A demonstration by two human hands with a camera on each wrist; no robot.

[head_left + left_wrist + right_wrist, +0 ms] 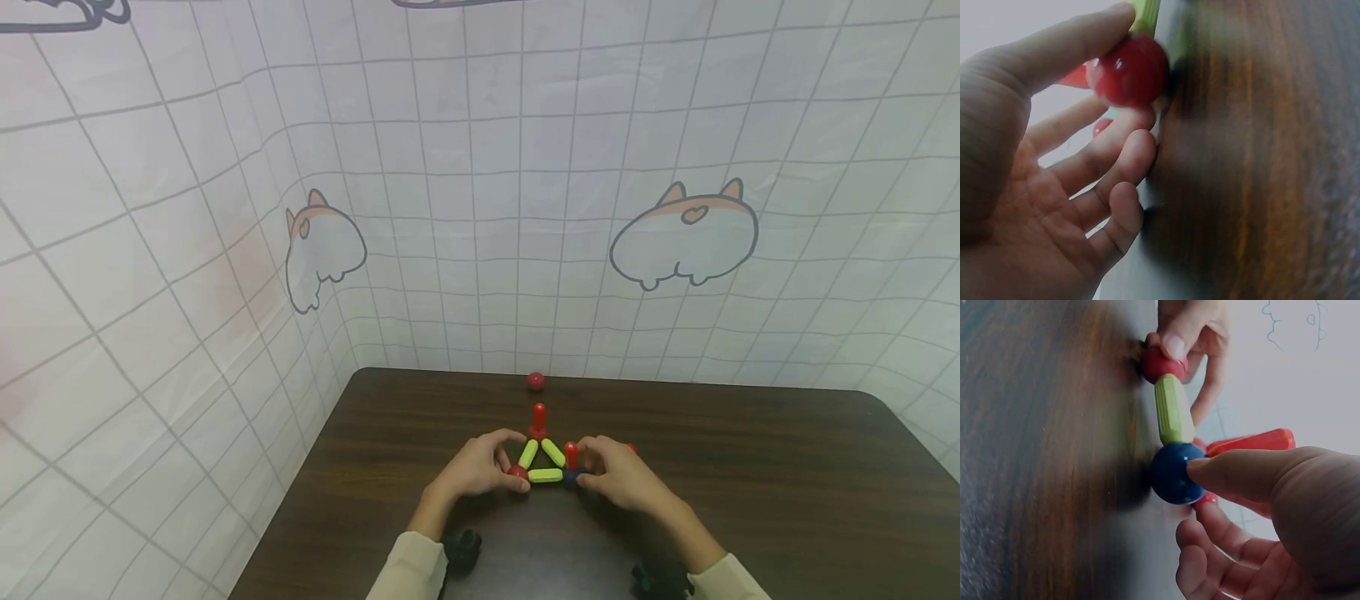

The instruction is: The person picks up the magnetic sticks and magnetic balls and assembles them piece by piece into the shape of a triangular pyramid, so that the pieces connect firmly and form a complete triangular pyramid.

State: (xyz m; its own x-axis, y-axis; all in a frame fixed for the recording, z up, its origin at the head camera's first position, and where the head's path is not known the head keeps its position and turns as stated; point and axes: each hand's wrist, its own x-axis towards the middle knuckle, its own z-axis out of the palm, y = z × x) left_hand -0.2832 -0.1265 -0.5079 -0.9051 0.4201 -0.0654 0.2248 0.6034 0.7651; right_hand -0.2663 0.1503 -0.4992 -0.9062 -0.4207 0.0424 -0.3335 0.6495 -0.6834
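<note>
A triangle of yellow-green sticks (pixel 546 476) joined by balls lies on the table. My left hand (pixel 480 467) grips the red ball (pixel 1130 70) at its near left corner between thumb and fingers. At the near right corner is a blue ball (pixel 1175 474), which my right hand (pixel 618 473) holds with the thumb pressed on its side; the fingers behind it are partly hidden. An upright red stick (pixel 572 454) rises by the blue ball, close to my right fingers. The far corner has another red ball (pixel 537 432) with a red stick (pixel 539 414) standing on it.
A loose red ball (pixel 536 381) sits near the table's back edge. Behind my right hand a red piece (pixel 632 448) is mostly hidden. Dark objects (pixel 462 550) show by both wrists. A white gridded cloth (pixel 495 250) hangs behind the dark wooden table (pixel 787 467).
</note>
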